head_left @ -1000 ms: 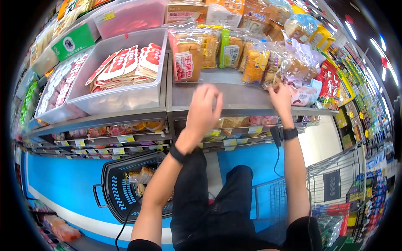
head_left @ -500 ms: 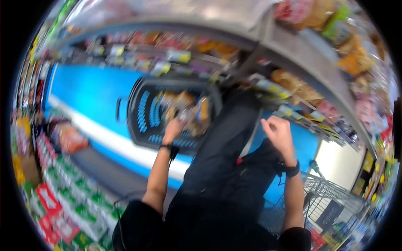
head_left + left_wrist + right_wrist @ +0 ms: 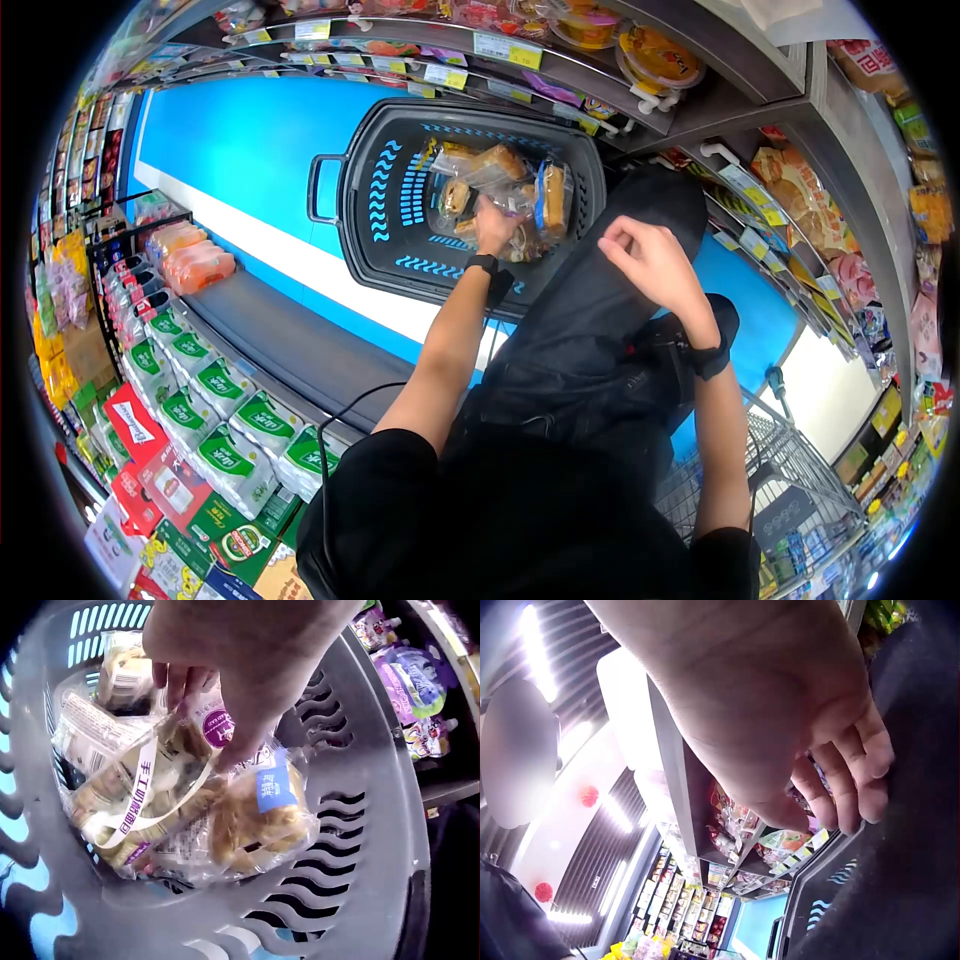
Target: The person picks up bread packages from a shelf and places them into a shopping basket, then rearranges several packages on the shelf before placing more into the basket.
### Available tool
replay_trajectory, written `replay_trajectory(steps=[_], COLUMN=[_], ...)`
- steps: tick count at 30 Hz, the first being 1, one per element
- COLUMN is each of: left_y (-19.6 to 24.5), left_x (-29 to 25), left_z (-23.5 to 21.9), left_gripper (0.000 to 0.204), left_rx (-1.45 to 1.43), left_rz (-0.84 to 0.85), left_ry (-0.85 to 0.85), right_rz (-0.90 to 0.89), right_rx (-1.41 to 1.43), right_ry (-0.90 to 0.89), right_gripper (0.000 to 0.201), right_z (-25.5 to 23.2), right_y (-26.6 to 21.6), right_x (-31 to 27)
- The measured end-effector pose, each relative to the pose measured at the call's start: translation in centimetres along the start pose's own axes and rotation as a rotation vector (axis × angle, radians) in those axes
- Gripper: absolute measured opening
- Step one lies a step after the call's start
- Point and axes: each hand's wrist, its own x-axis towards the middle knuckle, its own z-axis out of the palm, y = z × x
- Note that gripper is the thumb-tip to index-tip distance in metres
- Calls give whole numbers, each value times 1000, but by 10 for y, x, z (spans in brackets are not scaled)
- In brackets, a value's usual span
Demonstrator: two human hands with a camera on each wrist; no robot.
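A second ago both hands were up at the shelf. Now the left hand is down in the basket, fingers pinching a bread bag. The right hand hangs near the basket, loosely curled, holding nothing.

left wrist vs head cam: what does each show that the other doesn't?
Left wrist only: the left hand fingertips pinching a clear bread bag, and a blue label on a neighbouring pack.
Head only: the right hand empty and loosely curled over the knee, and green-white packs on the floor.
Both: the basket with bagged bread.
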Motion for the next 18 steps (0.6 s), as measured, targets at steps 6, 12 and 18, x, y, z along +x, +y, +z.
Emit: replay_trajectory(steps=[6, 12, 18], left_y=[-1, -60, -10], left_x=[-1, 28, 8], left_z=[-15, 13, -18], left_gripper=[48, 59, 45], left_rx=[-245, -448, -349], left_rz=[-11, 241, 156], left_ry=[98, 74, -87], right_rz=[-93, -62, 302], right_rx=[144, -1, -92], right_ry=[-167, 19, -408], right_gripper=[22, 27, 34], right_z=[28, 99, 143], right_y=[-8, -24, 64], right_x=[57, 150, 182])
